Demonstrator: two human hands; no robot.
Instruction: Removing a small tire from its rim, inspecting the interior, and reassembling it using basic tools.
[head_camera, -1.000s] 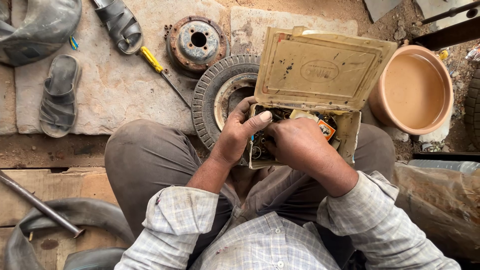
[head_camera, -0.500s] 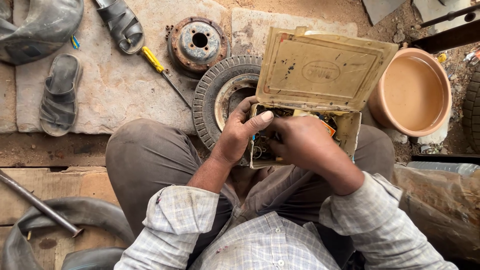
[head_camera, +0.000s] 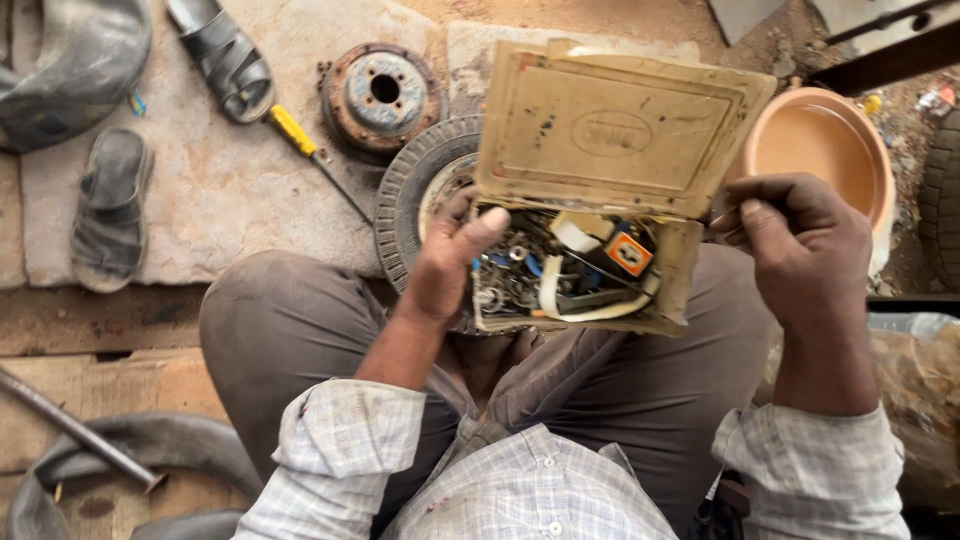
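Sleeves and lap: your pale checked shirt cuffs (head_camera: 350, 440) frame grey-brown trousers, where the box rests.
Box: a worn tan plastic box (head_camera: 680, 270) with hinged lid (head_camera: 615, 130) propped open sits on your lap, its flat lid scuffed and stained.
Contents: a tangle of small metal nuts and washers (head_camera: 505, 275), a curl of cream tubing (head_camera: 570, 300) and a little orange-and-white carton (head_camera: 627, 254).
Left hand: your left hand (head_camera: 455, 260) grips the box's left edge, thumb laid over the rim, fingers wrapped beneath.
Right hand: your right hand (head_camera: 805, 245) hangs just off the box's right side, fingers curled together, pinching something thin; what it is, you cannot tell.
Change: half a second ago that right hand was inside the box among the parts; now it is out and to the right, the contents uncovered.
Beyond: a small ribbed black rubber tyre (head_camera: 415, 195) touches the box's far left corner; a round terracotta-coloured plastic basin (head_camera: 830, 150) stands right.
Further: a yellow-handled screwdriver (head_camera: 310, 160), rusty round brake drum (head_camera: 383, 95) and dusty grey sandals (head_camera: 110, 205) lie on rough stone slab.
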